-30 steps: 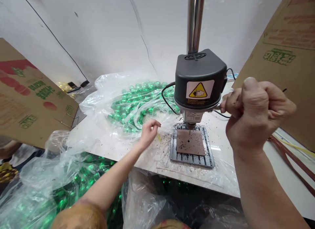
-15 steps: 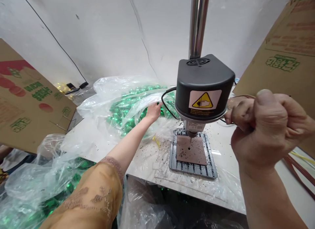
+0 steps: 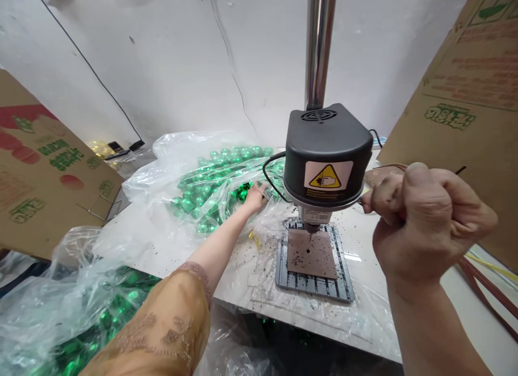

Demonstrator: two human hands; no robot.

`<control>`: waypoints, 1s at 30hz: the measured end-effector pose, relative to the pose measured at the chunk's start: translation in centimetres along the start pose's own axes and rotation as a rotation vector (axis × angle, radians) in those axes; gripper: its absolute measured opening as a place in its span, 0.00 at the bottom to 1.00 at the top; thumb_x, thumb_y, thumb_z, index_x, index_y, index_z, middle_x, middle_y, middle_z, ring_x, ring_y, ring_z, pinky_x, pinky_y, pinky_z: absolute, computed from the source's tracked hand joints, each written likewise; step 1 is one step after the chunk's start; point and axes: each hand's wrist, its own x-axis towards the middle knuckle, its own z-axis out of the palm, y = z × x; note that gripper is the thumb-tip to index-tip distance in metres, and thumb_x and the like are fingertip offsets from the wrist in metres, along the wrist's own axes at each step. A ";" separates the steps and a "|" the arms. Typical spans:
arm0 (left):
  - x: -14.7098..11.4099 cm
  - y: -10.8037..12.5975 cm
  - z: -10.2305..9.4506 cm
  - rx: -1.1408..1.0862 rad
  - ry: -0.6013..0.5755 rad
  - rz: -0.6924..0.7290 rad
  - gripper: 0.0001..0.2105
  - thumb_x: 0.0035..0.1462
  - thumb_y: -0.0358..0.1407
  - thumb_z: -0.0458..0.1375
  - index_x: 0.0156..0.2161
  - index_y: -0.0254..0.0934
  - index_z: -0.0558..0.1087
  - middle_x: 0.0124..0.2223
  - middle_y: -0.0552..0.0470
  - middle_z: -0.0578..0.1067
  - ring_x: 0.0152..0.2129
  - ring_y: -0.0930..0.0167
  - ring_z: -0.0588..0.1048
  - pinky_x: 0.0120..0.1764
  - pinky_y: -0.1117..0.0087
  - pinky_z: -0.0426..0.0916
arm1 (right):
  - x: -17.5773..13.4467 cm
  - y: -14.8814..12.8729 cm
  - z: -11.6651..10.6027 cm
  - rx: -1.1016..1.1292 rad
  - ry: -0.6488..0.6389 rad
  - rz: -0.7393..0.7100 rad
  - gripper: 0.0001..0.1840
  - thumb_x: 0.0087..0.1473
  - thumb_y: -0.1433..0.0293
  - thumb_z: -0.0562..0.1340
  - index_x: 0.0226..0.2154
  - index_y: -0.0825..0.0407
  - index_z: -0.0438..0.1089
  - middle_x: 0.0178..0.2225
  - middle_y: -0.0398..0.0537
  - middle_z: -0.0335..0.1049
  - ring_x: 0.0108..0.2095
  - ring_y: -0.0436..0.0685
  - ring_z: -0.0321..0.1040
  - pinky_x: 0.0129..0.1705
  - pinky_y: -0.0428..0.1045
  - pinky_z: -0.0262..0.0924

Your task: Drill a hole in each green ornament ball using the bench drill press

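Observation:
My right hand (image 3: 424, 219) is a fist at the right side of a bench drill press (image 3: 327, 155), wrapped round its feed handle. A dark rod end (image 3: 460, 170) shows behind the knuckles. My left hand (image 3: 256, 198) reaches to the mouth of a clear plastic bag (image 3: 162, 155) of shiny green balls (image 3: 210, 176). Its fingers seem stretched and slightly apart beside the balls; the plastic partly covers them. Under the drill's thin bit, a brown plate (image 3: 311, 262) with a small dark hole lies on the slotted metal base (image 3: 343, 284), scattered with dark crumbs.
Printed cardboard boxes stand at the left (image 3: 52, 171) and right (image 3: 457, 111). Another plastic bag with green balls (image 3: 109, 316) is at the lower left. A black cable (image 3: 265, 173) loops from the drill head. A yellow scrap (image 3: 254, 238) lies on the white table (image 3: 238, 268).
My left hand has shifted slightly, and its fingers look more spread. The right fist stays on the handle. The view has moved a little, and more green balls show at the bag's mouth.

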 end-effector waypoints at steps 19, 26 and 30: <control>-12.3 4.8 -6.4 -1.030 -0.220 -0.435 0.23 0.58 0.54 0.63 0.51 0.41 0.69 0.39 0.46 0.79 0.29 0.68 0.78 0.29 0.69 0.70 | -0.1 0.4 -0.3 0.030 -0.007 0.022 0.24 0.56 0.67 0.64 0.15 0.51 0.56 0.13 0.35 0.53 0.15 0.45 0.54 0.20 0.49 0.54; -16.7 7.2 -1.5 -1.061 -0.229 -0.385 0.25 0.49 0.44 0.73 0.49 0.41 0.71 0.42 0.52 0.78 0.36 0.70 0.78 0.42 0.66 0.75 | 0.0 0.7 -0.3 0.080 -0.017 0.026 0.23 0.57 0.66 0.64 0.16 0.49 0.56 0.13 0.33 0.48 0.15 0.44 0.50 0.20 0.49 0.50; -17.6 7.1 1.2 -0.973 -0.191 -0.344 0.26 0.52 0.49 0.71 0.52 0.40 0.72 0.43 0.51 0.79 0.37 0.71 0.77 0.43 0.69 0.72 | -0.1 0.8 -0.3 0.063 -0.023 0.039 0.24 0.58 0.62 0.64 0.16 0.49 0.57 0.13 0.35 0.47 0.16 0.45 0.50 0.20 0.49 0.47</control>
